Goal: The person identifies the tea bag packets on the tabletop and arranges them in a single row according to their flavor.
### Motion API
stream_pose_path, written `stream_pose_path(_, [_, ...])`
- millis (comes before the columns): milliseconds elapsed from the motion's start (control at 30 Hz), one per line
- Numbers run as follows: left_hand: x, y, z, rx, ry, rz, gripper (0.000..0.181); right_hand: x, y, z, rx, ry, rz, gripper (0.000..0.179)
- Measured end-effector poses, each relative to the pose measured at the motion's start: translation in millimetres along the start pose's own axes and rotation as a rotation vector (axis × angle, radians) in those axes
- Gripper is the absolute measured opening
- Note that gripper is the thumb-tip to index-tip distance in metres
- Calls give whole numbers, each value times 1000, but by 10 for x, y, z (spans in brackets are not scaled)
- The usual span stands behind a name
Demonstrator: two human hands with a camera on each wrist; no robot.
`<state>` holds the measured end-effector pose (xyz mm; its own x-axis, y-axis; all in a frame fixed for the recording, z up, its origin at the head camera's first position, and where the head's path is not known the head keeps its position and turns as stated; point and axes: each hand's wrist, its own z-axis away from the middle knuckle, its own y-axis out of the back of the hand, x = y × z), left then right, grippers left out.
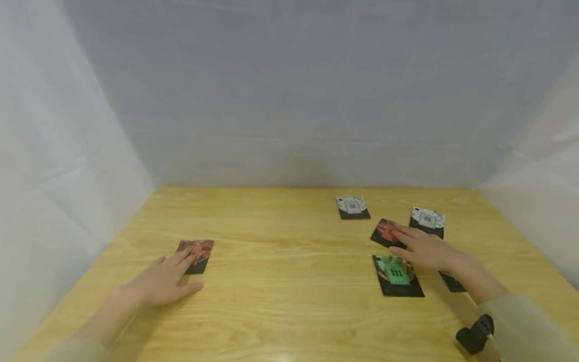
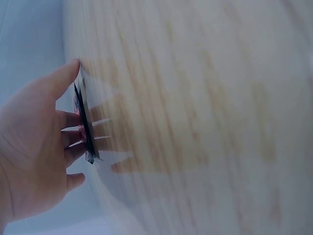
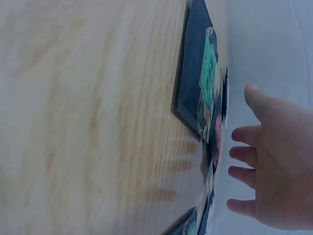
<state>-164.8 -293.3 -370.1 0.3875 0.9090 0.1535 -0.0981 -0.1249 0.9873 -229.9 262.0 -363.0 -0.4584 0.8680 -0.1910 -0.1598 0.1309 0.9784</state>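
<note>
At the left of the table, a flat black packet with a red label (image 1: 205,248) lies under the fingertips of my left hand (image 1: 165,281). In the left wrist view the extended fingers of that hand (image 2: 36,132) touch this packet (image 2: 84,122), thumb spread to one side. My right hand (image 1: 427,250) reaches over a second red-labelled packet (image 1: 382,232), its fingers stretched out. The right wrist view shows this hand (image 3: 279,161) apart from the packets, holding nothing. Just nearer than it lies a green-labelled packet (image 1: 397,275), also visible beside the hand (image 3: 198,73).
Two packets with white-grey labels lie farther back, one near the middle (image 1: 353,207) and one at the right (image 1: 427,220). Another dark packet (image 1: 452,282) is partly hidden under the right forearm. White sheets (image 1: 289,100) hang around the wooden table (image 1: 280,301).
</note>
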Motion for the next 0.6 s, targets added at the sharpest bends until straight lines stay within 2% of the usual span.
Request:
stream_pose_path(200, [19,4,4,3,0,-12,81,-27,11,-93,-120,-38,-69,70])
stream_pose_path(367, [54,36,11,4,-7,5,79,-111,36,-116,-153,-6,-75,71])
stream_pose_path(600, [84,70,23,1,0,27,79,-247,27,-166,-163,42,-9,68])
